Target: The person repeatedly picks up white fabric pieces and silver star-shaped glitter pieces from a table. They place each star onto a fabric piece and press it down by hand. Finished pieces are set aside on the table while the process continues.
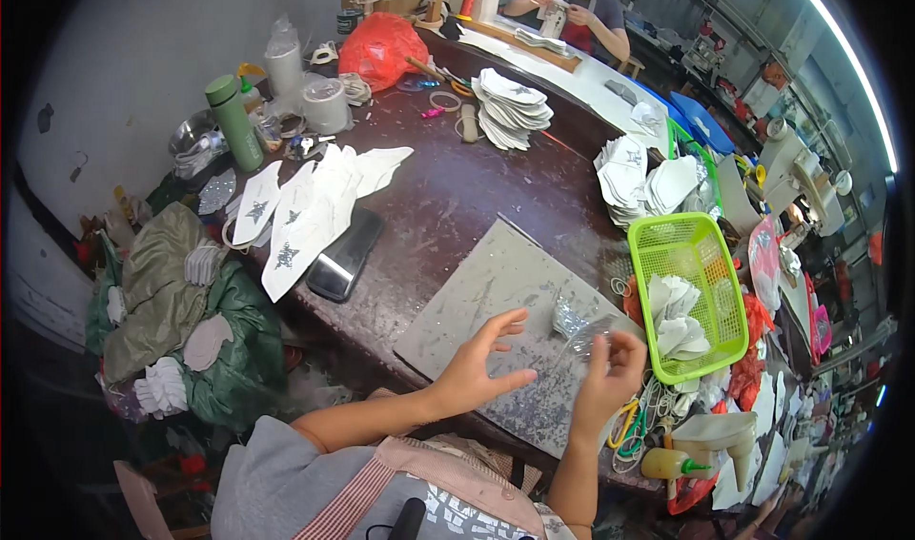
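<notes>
My left hand (pixel 485 363) hovers over the near part of a grey board (pixel 467 302), its fingers and thumb apart and nothing in it. To its right, my right hand (pixel 615 373) is raised with curled fingers. A crinkled piece of clear plastic film (pixel 583 339) shows at its thumb and fingertips, pinched there as far as I can see. Just beyond, a small silvery glittering piece (pixel 568 317) rests on the board, partly beside the film. The board's surface is scuffed and specked with dark marks.
Right of my hands stands a green basket (pixel 691 368) holding white cut pieces (pixel 675 313). Scissors (pixel 624 424) and a yellow bottle (pixel 670 464) lie nearby. A black phone (pixel 345 256) and printed white pieces (pixel 315 206) lie left. Someone sews at the far side.
</notes>
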Demonstrator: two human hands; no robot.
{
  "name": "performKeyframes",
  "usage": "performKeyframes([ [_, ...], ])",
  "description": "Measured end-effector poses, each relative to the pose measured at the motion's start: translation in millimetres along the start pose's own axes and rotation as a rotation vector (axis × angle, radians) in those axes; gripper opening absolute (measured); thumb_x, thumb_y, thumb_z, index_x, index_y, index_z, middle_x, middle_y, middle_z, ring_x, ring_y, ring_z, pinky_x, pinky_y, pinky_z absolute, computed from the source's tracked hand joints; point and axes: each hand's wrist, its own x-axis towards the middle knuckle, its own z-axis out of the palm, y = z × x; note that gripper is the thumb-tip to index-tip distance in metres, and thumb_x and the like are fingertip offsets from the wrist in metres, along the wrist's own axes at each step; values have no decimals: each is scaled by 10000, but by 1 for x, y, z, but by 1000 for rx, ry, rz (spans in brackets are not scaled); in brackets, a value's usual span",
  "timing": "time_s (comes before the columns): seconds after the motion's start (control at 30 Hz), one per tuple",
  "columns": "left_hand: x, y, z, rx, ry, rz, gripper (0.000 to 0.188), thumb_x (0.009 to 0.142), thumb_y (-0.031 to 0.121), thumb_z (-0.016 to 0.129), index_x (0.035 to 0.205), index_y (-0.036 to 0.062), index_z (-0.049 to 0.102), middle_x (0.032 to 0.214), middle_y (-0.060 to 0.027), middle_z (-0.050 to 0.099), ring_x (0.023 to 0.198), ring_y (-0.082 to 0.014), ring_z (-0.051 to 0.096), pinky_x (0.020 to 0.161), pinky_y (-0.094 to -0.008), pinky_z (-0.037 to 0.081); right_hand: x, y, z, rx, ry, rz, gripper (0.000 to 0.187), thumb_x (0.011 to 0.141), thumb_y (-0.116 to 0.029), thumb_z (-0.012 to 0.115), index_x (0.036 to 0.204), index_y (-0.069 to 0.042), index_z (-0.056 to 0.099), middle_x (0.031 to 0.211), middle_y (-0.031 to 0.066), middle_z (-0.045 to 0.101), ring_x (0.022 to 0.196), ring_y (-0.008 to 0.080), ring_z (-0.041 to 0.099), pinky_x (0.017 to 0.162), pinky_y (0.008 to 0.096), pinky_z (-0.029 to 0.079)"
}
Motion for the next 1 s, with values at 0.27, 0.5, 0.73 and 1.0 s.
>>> performKeyframes([
  [0.27, 2, -7, -19, -728, 0, -373, 214, 910, 132, 633, 1064, -15, 657, 949, -33, 664, 862, -79, 575, 805, -228, 451, -63, -19, 20, 153, -235, -48, 124, 819, 38, 671, 942, 29, 654, 886, 73, 646, 752, 113, 598, 675, 228, 478],
  [0.5, -18, -16, -44, -708, -69, -408, 141, 920, 154, 625, 980, 26, 615, 877, 7, 643, 780, -57, 550, 747, -210, 438, -55, -14, 24, 433, -373, 392, 148, 782, 16, 725, 914, 40, 663, 804, 56, 658, 670, 80, 593, 619, 190, 472],
  [0.73, -14, -3, -50, -957, -207, -301, 118, 935, 128, 596, 1000, 36, 561, 863, 9, 630, 797, -46, 562, 753, -202, 444, -37, -20, 29, 483, -472, 416, 137, 779, 46, 710, 906, 55, 659, 793, 53, 651, 658, 79, 590, 607, 186, 469],
  [1.0, -24, -10, -74, -157, -36, -163, 139, 966, 166, 552, 965, 34, 509, 753, 18, 557, 665, 2, 450, 580, -168, 347, -37, 10, 42, 682, -784, 743, 231, 860, -22, 650, 1072, 60, 609, 861, 41, 654, 777, 73, 592, 704, 182, 457],
])
